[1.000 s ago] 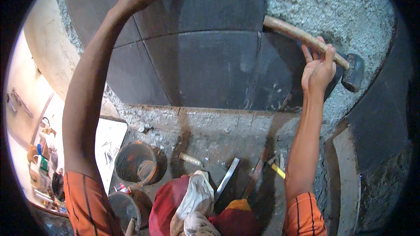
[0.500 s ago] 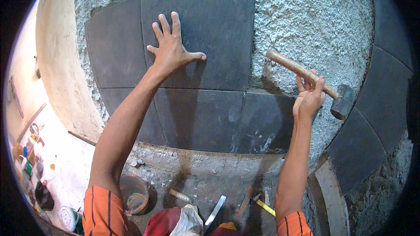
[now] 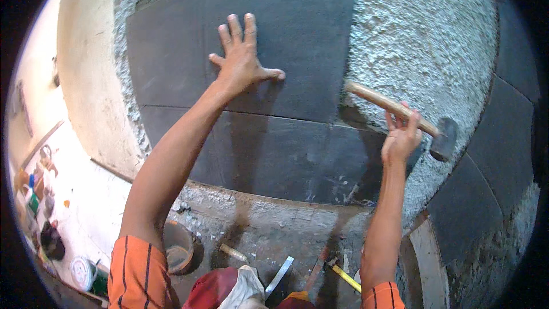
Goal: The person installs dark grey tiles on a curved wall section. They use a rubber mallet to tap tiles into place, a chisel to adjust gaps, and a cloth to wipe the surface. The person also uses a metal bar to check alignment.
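Observation:
My left hand (image 3: 241,66) is spread out against a large dark grey tile (image 3: 306,40) on the wall, its fingers pointing up and its thumb out to the right. In my right hand (image 3: 401,137) is a rubber mallet (image 3: 389,104), gripped on its wooden handle near the black head (image 3: 444,139). The handle end points up and left, close to the tile's lower right corner, apart from my left hand. Below the large tile runs a row of more dark tiles (image 3: 274,157), and rough grey mortar (image 3: 423,40) covers the wall to the right.
On the floor below are a bucket (image 3: 178,246), a wooden handle (image 3: 233,252), a metal strip (image 3: 279,277) and a yellow-handled hammer (image 3: 346,277). A white tub (image 3: 84,273) and several small items stand at left. More dark tiles (image 3: 466,194) line the right wall.
The view has shifted, so the wall and tiles appear slightly farther right. My left hand keeps its spread pose on the tile; my right hand still grips the mallet, its handle end a little lower.

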### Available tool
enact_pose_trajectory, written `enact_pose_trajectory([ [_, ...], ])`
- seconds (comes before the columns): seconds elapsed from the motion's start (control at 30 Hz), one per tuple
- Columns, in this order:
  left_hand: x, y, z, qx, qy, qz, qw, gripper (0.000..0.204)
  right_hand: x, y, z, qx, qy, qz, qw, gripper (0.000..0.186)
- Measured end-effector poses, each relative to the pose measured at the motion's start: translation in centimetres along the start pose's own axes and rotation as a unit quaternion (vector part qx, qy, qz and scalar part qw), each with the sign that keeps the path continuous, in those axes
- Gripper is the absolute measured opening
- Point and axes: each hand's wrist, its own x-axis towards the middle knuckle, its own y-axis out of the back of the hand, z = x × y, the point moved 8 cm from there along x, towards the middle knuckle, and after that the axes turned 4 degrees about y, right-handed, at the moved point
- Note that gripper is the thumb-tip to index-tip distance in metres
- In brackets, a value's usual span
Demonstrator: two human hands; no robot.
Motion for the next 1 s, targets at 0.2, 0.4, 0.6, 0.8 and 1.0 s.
enact_pose_trajectory([
  [0.2,-0.3,0.0,0.3,-0.017,0.002,-0.022,1.000,0.141,0.4,0.5,0.4,-0.015,-0.002,-0.042,0.999,0.041],
  [0.4,-0.3,0.7,0.1,-0.033,-0.007,-0.031,0.999,0.140,0.3,0.2,0.1,-0.027,-0.003,-0.017,0.999,0.037],
  [0.6,-0.2,0.2,0.0,-0.033,-0.020,-0.011,0.999,0.142,-0.8,-3.4,-5.0,-0.182,0.132,-0.047,0.973,0.030],
  [0.8,-0.2,0.3,-0.6,-0.014,-0.017,-0.009,1.000,0.139,-3.6,-18.0,-9.0,-0.569,0.391,-0.303,0.657,0.022],
  [1.0,-0.3,0.7,-0.4,-0.047,-0.019,-0.016,0.999,0.137,-5.5,-25.9,-8.0,-0.688,0.414,-0.406,0.437,0.029],
])
